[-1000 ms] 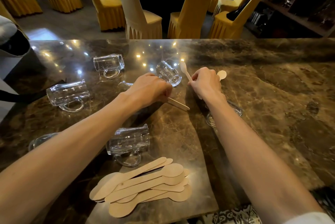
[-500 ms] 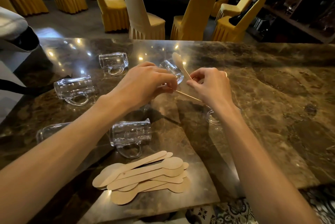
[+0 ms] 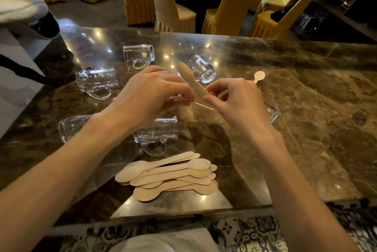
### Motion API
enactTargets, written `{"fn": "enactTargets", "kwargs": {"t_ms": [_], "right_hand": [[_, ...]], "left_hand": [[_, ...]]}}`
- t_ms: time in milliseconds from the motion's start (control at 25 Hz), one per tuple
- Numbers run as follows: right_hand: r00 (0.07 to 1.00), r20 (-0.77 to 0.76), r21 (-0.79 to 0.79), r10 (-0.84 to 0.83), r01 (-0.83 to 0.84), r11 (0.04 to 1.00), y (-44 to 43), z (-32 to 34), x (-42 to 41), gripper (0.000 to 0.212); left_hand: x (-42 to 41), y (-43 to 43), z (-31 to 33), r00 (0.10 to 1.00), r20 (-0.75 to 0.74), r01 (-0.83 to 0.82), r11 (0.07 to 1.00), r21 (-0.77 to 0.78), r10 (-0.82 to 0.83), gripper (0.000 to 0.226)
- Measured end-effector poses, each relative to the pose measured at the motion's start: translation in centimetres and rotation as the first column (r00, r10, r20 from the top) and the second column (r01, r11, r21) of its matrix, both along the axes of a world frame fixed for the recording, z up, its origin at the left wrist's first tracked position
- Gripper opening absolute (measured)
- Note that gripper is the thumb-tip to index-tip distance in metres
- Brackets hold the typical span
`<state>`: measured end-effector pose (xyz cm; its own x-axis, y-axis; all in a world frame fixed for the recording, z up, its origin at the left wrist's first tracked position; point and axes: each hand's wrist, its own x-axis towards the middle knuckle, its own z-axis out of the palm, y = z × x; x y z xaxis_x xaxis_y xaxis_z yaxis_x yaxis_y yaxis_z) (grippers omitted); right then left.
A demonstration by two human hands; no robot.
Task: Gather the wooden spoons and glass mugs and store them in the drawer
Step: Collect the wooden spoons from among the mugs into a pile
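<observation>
Both hands are raised over the middle of the marble table [image 3: 306,109]. My right hand [image 3: 234,103] pinches a wooden spoon [image 3: 189,78] that points up and away, and a small round-headed spoon [image 3: 259,76] sticks out past its knuckles. My left hand [image 3: 149,97] pinches a thin spoon seen edge-on [image 3: 204,106], whose far end touches my right fingers. A pile of several wooden spoons [image 3: 171,174] lies near the front edge. Several glass mugs lie on their sides: one [image 3: 138,54], another [image 3: 95,81], a third [image 3: 202,66], a fourth [image 3: 157,133].
Another mug [image 3: 69,127] lies partly under my left forearm, and a glass piece [image 3: 272,112] shows behind my right wrist. A white and black bag [image 3: 24,19] sits at the table's left end. Yellow-covered chairs [image 3: 226,11] stand beyond the far edge.
Both hands have lifted off the table with their spoons and come together. The left hand's spoon has turned edge-on and now reaches my right fingers.
</observation>
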<state>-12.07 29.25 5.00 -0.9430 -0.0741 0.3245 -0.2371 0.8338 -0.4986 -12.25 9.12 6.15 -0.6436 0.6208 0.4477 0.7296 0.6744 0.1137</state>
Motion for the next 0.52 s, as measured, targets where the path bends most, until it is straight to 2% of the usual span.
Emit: {"fn": "enactTargets", "kwargs": {"t_ms": [360,520], "right_hand": [[0.988,0.061,0.034,0.145,-0.147,0.989,-1.4,-1.4,3.6,0.015],[0.971,0.072,0.075,0.226,-0.231,0.970,-1.7,-2.0,4.6,0.016]], "left_hand": [[4.6,-1.6,-1.3,0.998,0.030,-0.058,0.998,0.025,0.057,0.032],[6.2,-2.2,-2.3,0.995,0.055,-0.090,0.996,0.012,0.089,0.024]]}}
